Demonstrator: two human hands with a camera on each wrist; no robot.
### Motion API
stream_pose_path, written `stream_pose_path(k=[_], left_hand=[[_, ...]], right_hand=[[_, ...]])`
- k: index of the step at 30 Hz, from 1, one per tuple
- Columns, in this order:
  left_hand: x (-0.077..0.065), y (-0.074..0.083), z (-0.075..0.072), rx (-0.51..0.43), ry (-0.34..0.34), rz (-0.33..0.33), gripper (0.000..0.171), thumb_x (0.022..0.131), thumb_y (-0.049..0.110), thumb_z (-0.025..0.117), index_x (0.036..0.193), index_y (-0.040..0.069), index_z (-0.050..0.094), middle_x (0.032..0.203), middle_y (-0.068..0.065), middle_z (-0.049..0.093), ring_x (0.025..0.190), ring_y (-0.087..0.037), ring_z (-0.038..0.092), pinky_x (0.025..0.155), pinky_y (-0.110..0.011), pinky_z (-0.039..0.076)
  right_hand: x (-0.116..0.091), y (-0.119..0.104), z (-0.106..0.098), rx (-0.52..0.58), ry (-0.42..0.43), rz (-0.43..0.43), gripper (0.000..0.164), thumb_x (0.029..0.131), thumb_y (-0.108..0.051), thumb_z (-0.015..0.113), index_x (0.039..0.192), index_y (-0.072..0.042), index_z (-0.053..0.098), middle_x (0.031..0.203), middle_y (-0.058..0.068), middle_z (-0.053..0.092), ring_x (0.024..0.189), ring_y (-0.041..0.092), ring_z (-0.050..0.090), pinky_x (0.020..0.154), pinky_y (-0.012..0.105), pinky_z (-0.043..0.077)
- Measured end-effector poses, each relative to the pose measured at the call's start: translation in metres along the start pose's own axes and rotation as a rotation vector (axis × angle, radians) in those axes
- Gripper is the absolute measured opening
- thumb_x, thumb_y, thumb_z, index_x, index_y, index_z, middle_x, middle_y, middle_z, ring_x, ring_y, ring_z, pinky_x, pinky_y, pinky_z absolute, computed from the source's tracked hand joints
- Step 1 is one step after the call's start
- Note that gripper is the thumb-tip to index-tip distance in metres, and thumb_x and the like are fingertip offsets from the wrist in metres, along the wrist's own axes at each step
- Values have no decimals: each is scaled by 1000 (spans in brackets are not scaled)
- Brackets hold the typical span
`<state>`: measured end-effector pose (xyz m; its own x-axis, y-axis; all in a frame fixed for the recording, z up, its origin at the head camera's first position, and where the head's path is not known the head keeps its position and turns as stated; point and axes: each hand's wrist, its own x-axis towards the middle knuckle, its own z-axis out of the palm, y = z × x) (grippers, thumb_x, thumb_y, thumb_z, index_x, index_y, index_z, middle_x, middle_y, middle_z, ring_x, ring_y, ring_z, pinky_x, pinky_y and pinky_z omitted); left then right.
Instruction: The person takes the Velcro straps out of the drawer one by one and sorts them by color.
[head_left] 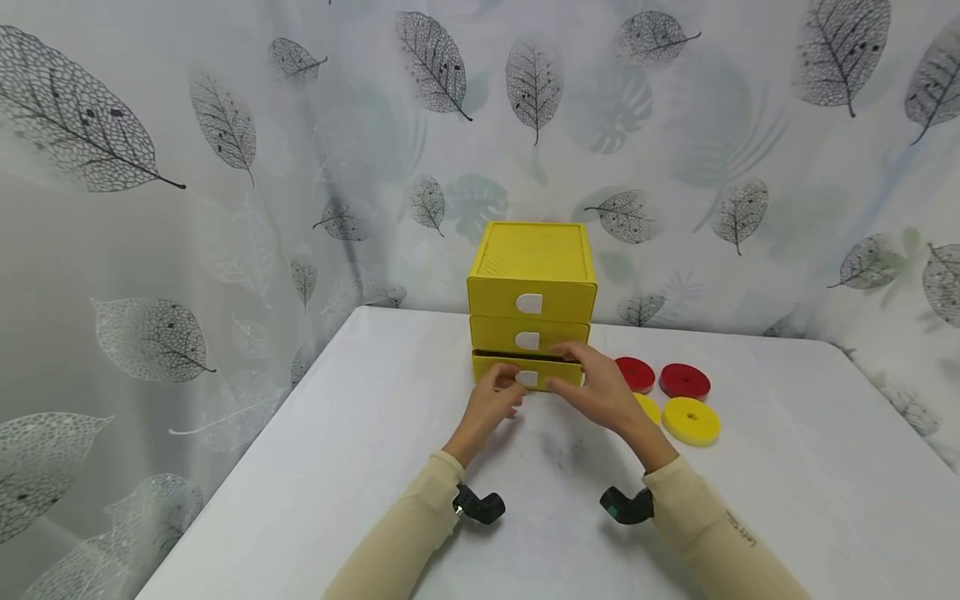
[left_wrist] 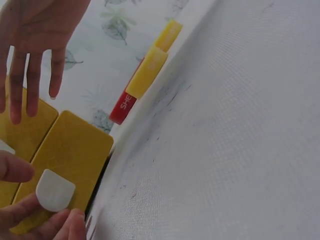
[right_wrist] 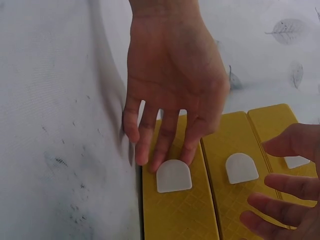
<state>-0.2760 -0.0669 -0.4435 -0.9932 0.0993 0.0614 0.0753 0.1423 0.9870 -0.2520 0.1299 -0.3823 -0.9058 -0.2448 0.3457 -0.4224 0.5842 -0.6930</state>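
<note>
A yellow three-drawer box (head_left: 536, 254) stands at the back of the table, with a white tab on each drawer front. Its bottom drawer (head_left: 486, 367) sticks out slightly, a dark gap showing along its top. Beside that drawer's white tab (right_wrist: 174, 176) is my left hand (head_left: 491, 406), fingertips against the drawer front at the tab's edge, thumb apart. My right hand (head_left: 600, 392) is at the drawer's right part, fingers and thumb spread with nothing between them. In the left wrist view the right hand (left_wrist: 42, 25) hangs with its fingers extended.
To the right of the box lie two red discs, one (head_left: 634, 375) nearer the right hand and one (head_left: 684, 381) farther right. Two yellow discs lie in front, one (head_left: 691, 421) in full view, the other partly behind the right hand. A leaf-patterned curtain (head_left: 360, 150) hangs behind the white table (head_left: 360, 417).
</note>
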Motion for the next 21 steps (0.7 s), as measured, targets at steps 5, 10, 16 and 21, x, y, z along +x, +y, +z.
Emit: stream_pose_path(k=[5,10,16,21], left_hand=[[-3,1,1,5,11,-2,35,95,11,66,128,-1,61,103,-8,65,88,-27,66,76,-41,58],[-11,4,1,37,42,-8,35,92,12,67,125,1,62,102,-8,65,83,-23,65,76,-40,58],[-18,4,3,68,85,3,33,91,12,67,121,0,63,97,-8,64,75,-21,63,67,-29,52],[-28,3,6,92,107,19,28,92,11,67,118,2,62,96,-7,63,74,-19,63,66,-29,52]], right_hand=[[1,0,-6,1,2,-12,46,93,-13,76,135,-1,60,134,20,63,126,41,56,104,61,44],[2,1,-8,3,-3,-7,43,96,-12,73,135,-2,60,135,19,63,127,40,56,105,61,43],[2,2,-10,2,7,10,39,98,-6,67,136,-3,61,136,18,63,128,39,55,106,61,43],[1,3,-13,-3,10,11,39,99,-6,66,137,-4,60,138,18,62,129,39,55,106,62,42]])
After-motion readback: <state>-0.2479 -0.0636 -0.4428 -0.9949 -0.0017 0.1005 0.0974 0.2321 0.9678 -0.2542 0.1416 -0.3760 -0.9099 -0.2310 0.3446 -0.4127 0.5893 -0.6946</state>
